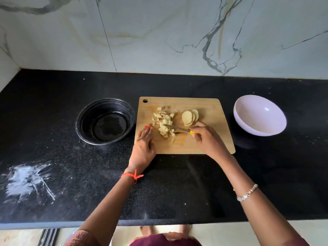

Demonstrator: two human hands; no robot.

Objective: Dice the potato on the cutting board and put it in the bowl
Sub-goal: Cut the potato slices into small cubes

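Two lots of potato on the pale wooden cutting board [204, 141]: heap of small diced pieces [164, 126] mid-left, fanned round slices [189, 117] just right of it; right hand [207, 137] grips the yellow-handled knife [178, 128], blade across the heap; left hand [144, 146] lies flat beside it, fingers straight, holding nothing; dice look light, wet, slippery, so I'd scoop from underneath, not pinch; white round bowl [260, 118] empty, right.

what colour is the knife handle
Yellow: the knife handle shows in the right hand; the head view shows it best.
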